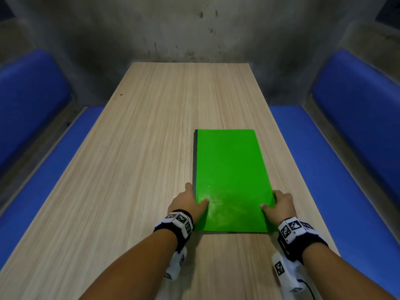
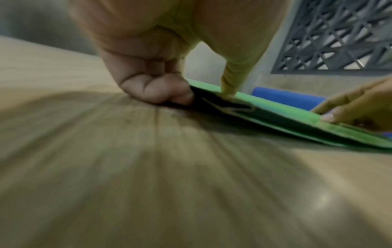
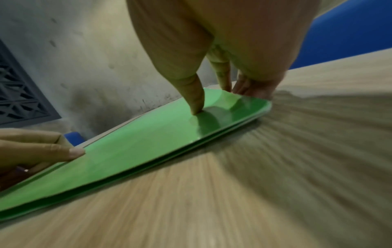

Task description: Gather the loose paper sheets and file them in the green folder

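A: Item 1, status pls. How far along?

B: Green folder [image 1: 232,180] lies shut and flat on the table [image 1: 129,169], from my head cam at about 5 o'clock of the tabletop centre, long side running 12 to 6. No loose sheets on the table anywhere I can see. Left wrist cam shows a pale edge inside, between the covers, prob. paper, too blurred to swear to. My judgement: gathering and filing look done; what's left is at most squaring the folder up and letting go.

A: Item 2, left hand?

B: Left hand [image 1: 188,202] at the folder's 7 o'clock corner, spine side. Thumb lies on the top cover; fingers [image 2: 152,90] curled down at the spine edge, tips on the table, touching the folder. So it pinches that edge, lightly closed, not a fist.

A: Item 3, right hand?

B: Right hand [image 1: 281,204] at the 5 o'clock corner, open-edge side. Thumb pressed down on the cover; other fingers [image 3: 252,87] curled round the outer edge, near the corner. Right wrist cam shows that corner lifted a bit off the table. Also a part-closed grip on the folder.

A: Item 4, surroundings?

B: Blue benches [image 1: 346,169] at 3 and 9, grey wall [image 1: 194,29] at 12.
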### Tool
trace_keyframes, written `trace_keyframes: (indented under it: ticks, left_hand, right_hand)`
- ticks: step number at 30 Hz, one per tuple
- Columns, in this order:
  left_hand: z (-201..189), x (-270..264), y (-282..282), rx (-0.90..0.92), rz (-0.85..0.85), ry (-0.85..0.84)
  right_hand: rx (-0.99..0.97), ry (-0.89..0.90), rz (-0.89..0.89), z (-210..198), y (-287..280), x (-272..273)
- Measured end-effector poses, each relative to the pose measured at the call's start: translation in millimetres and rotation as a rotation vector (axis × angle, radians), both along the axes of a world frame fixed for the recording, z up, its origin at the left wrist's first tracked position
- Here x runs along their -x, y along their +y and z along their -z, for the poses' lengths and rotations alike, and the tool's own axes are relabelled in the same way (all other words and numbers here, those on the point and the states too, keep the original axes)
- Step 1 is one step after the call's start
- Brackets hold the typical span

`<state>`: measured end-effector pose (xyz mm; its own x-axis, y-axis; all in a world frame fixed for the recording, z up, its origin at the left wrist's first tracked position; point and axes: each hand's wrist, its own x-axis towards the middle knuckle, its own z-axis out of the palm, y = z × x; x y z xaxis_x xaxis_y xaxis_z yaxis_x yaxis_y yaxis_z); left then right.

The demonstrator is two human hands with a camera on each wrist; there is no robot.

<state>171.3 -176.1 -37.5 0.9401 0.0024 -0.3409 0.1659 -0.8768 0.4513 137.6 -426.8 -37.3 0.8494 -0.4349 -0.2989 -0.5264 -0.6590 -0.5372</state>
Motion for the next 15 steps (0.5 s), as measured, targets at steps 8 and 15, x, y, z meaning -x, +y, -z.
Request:
trace_keyframes:
  ticks: [8, 15]
  left_hand:
    - [-0.5, 4.6, 1.4, -0.045, 0.006, -0.002]
    - [-13.4, 37.1, 22.6, 0.259, -0.079, -0.11]
  right_hand:
    - [0.158, 0.029, -0.014, 3.1, 6.2, 5.6]
    - [-0.124, -0.486, 0.105, -20.9, 7.3, 23.6]
